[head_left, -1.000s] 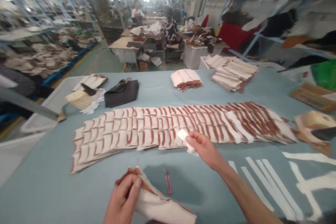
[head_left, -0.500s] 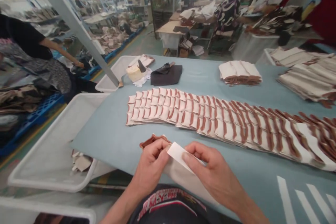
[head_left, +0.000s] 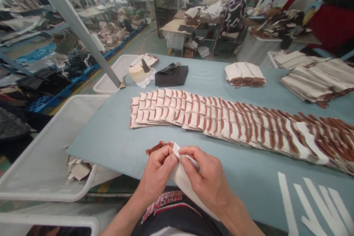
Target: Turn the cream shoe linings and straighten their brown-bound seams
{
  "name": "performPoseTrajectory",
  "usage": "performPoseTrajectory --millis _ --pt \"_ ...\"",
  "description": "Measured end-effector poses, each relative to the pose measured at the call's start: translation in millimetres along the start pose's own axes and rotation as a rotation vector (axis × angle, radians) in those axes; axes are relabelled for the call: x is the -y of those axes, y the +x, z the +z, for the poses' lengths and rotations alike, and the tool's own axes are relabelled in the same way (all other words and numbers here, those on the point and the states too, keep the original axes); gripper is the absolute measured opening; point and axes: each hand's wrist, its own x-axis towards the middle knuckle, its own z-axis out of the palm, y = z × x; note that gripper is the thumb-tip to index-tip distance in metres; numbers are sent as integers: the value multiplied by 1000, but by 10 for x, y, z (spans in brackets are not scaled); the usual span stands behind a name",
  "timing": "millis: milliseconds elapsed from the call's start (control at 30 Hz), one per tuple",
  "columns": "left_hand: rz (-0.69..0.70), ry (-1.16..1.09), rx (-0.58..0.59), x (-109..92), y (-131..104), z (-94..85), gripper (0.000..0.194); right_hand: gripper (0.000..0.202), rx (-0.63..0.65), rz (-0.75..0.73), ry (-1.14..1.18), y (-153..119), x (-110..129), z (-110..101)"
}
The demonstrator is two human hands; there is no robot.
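Close to the table's near edge, my left hand (head_left: 157,167) pinches a brown leather piece with pale backing (head_left: 158,147). Its brown edge pokes out beyond the fingers, and the pale cloth side (head_left: 184,181) hangs down toward my lap. My right hand (head_left: 206,173) is closed on a white strip (head_left: 176,149) laid along the piece's edge, thumb and forefinger pressed near the left thumb. Most of the strip is hidden under the right fingers. Ahead of both hands lies a long row of overlapping brown-and-white pieces (head_left: 190,116).
Loose white strips (head_left: 286,202) lie at the right on the blue-green table (head_left: 105,136). Stacked pieces (head_left: 245,73), a dark cloth (head_left: 173,75) and a yellowish block (head_left: 138,74) sit farther back. White bins (head_left: 47,188) stand left, beside a slanting metal post (head_left: 74,25).
My right hand has slid left along the strip, close to my left hand, so less of the strip shows. The view has shifted a little right, and the person at left is mostly out of frame.
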Motion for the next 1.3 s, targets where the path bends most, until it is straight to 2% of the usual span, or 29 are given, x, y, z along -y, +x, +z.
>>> performPoseTrajectory --millis 167,333,400,500,600,667,733,833,933,1000,1300 --pt "95 147 -28 -60 -58 148 38 12 -93 23 84 -108 -1 -60" --pt "169 311 16 -78 -160 270 35 21 -42 347 336 -248 -17 -61" --pt "173 317 54 -74 -188 299 36 29 -34 427 432 -280 -34 -59" --pt "132 264 102 -82 -196 302 38 32 -105 439 423 -301 -71 -137" --pt "105 202 124 -104 -173 259 41 31 -209 400 314 -348 -61 -357" --pt "85 176 138 -118 -153 223 44 35 -151 457 397 -409 0 -528" --pt "53 151 169 -123 -140 199 46 41 4 565 547 -469 93 -645" --pt "25 94 224 -114 -136 196 46 40 169 613 538 -495 213 -646" --pt "40 54 232 -93 -138 210 42 33 173 578 327 -442 219 -514" --pt "52 37 230 -82 -135 212 41 31 176 578 269 -401 174 -434" --pt "73 51 263 -49 -100 121 42 27 258 634 337 -326 90 -379"
